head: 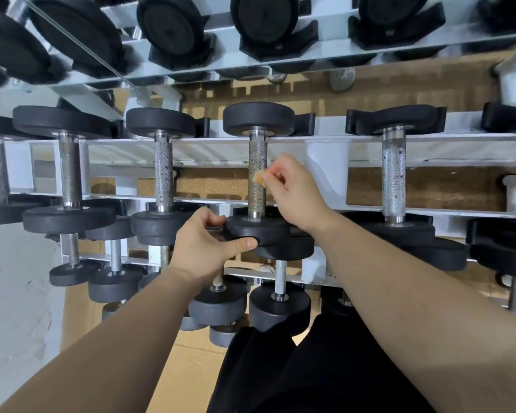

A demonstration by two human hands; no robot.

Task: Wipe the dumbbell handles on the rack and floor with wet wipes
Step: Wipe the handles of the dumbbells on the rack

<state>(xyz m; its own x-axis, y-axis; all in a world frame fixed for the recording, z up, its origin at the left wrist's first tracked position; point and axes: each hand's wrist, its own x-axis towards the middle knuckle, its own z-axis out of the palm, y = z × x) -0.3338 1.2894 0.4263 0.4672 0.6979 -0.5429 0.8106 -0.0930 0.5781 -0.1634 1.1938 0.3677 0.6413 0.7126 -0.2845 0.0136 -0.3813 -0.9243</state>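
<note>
We judge the job partly done: our right hand [295,195] pinches 1 wadded, browned wet wipe [258,177] against the knurled handle [257,156] midway along the rack's [221,150] middle shelf. Our left hand [206,242] grips that dumbbell's near head [259,231] at the shelf's front edge. We count 5 handles on this shelf, and the other 4, still speckled, seem left to wipe.

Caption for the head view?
Right hand pinches a wipe against a racked dumbbell handle; left hand grips its near head.
</note>
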